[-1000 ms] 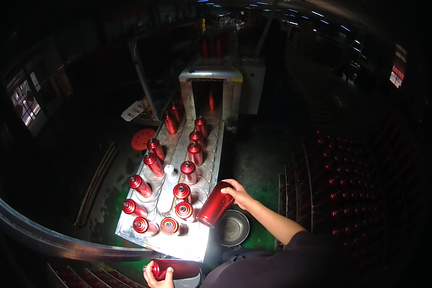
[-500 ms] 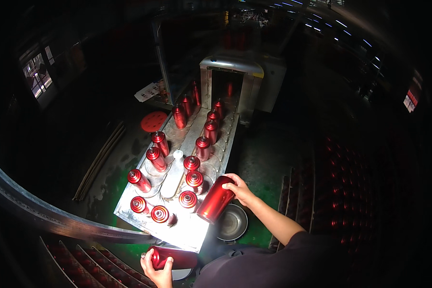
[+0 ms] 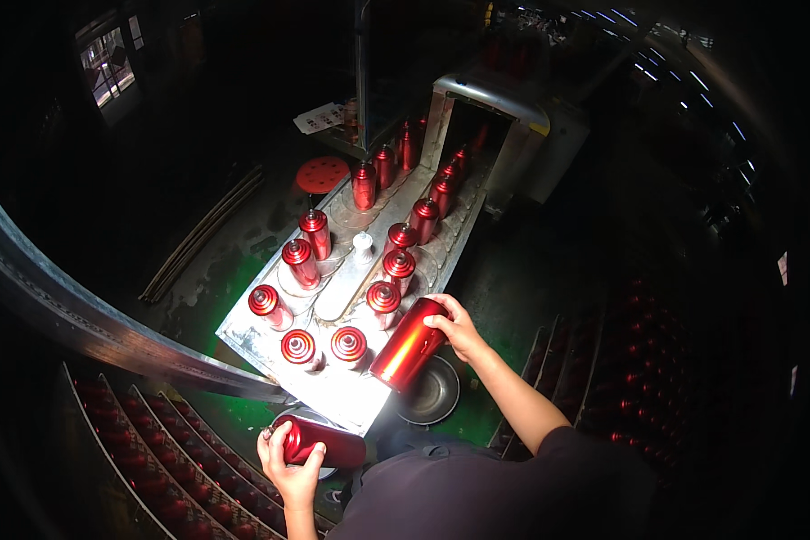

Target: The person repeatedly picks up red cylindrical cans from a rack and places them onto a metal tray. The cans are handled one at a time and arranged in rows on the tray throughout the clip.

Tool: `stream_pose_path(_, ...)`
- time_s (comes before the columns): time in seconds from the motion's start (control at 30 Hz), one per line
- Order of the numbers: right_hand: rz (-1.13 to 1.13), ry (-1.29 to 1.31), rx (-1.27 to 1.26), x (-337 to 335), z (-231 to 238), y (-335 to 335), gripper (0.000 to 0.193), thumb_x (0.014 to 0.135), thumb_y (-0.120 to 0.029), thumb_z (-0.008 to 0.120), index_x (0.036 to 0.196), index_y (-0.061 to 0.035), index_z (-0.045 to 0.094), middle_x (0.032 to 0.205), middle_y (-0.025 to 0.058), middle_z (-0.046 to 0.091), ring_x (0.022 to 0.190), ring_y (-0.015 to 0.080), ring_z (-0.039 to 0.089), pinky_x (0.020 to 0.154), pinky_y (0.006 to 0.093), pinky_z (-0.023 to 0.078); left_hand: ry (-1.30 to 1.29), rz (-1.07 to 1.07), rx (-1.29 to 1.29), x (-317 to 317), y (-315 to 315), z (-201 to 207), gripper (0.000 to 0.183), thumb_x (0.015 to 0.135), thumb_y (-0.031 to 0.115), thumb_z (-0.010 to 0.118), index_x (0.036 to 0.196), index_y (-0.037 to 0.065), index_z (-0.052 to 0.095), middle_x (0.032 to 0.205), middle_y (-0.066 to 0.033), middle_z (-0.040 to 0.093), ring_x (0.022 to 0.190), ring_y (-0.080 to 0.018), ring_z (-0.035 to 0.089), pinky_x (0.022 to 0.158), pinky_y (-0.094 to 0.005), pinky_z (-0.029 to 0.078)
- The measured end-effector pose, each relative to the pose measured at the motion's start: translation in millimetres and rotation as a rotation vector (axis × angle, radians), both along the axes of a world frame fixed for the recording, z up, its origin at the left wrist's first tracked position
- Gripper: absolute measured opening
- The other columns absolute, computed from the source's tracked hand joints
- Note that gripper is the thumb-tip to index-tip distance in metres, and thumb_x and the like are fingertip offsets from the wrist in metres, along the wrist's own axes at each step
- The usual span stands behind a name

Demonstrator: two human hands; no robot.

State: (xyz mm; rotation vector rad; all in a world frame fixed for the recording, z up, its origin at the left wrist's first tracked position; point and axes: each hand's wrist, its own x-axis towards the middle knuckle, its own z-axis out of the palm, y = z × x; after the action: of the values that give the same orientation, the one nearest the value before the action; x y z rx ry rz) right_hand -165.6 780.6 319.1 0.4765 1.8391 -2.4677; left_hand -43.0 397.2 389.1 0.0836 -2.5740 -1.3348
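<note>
1. The left hand (image 3: pixel 290 468) has come further into view, its red can (image 3: pixel 319 441) lying sideways at the table's near edge.
2. The right hand (image 3: pixel 457 326) grips a tilted red can (image 3: pixel 409 345) just right of the upright cans (image 3: pixel 348 345).
3. The racks (image 3: pixel 153 441) at near left are dim.
4. The metal table (image 3: pixel 351 396) runs far into a dark room.

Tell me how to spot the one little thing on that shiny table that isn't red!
Find the long shiny metal table lined with two rows of upright red cans. Between the rows, about halfway along, stands a small white peg. It is the only white piece, shorter than every can.
</note>
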Motion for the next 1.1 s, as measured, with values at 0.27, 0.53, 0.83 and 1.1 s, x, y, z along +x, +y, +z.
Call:
stream_pose_path(0.27,0.018,0.031,-0.050,-21.4,2.3,36.7,0.049,0.084,-0.006,0.073,0.130,-0.0027,0.057,0.123,0.0066,0.064,0.115,0.0162,0.060,0.103,0.0309,0.047,0.038,-0.005,-0.118,-14.3,52.0,32.7,0.062,0.061,0.002,0.087,0.120,0.006,0.067,0.126,-0.0150,0.055,0.116,-0.0281,0.058,0.098,-0.0382,0.053)
stream_pose_path(0.53,0.071,0.042,-0.009,-54.4,-3.1,71.9,0.050,0.083,-0.005,0.071,0.132,-0.0036,0.058,0.123,0.0052,0.062,0.115,0.0154,0.059,0.102,0.0298,0.046,0.025,0.019,-0.146,-43.5,90.2,36.2,0.061,0.063,0.005,0.088,0.120,0.003,0.067,0.127,-0.0163,0.057,0.115,-0.0278,0.060,0.097,-0.0374,0.054)
stream_pose_path(0.83,0.131,0.078,0.117,-81.9,-8.3,81.4,0.055,0.079,-0.001,0.073,0.132,-0.0021,0.058,0.124,0.0061,0.062,0.115,0.0155,0.059,0.101,0.0305,0.048,0.019,0.021,-0.117,-68.6,110.2,14.7,0.061,0.063,0.004,0.088,0.120,0.003,0.066,0.130,-0.0173,0.055,0.118,-0.0281,0.059,0.098,-0.0380,0.054)
stream_pose_path(1.1,0.149,0.173,0.358,-100.9,-10.8,87.5,0.059,0.072,-0.007,0.083,0.128,-0.0032,0.063,0.125,0.0070,0.063,0.117,0.0185,0.060,0.104,0.0336,0.047,0.076,0.040,-0.124,-104.2,124.3,17.1,0.063,0.059,0.011,0.091,0.118,0.013,0.070,0.128,-0.0198,0.056,0.112,-0.0328,0.063,0.093,-0.0400,0.057)
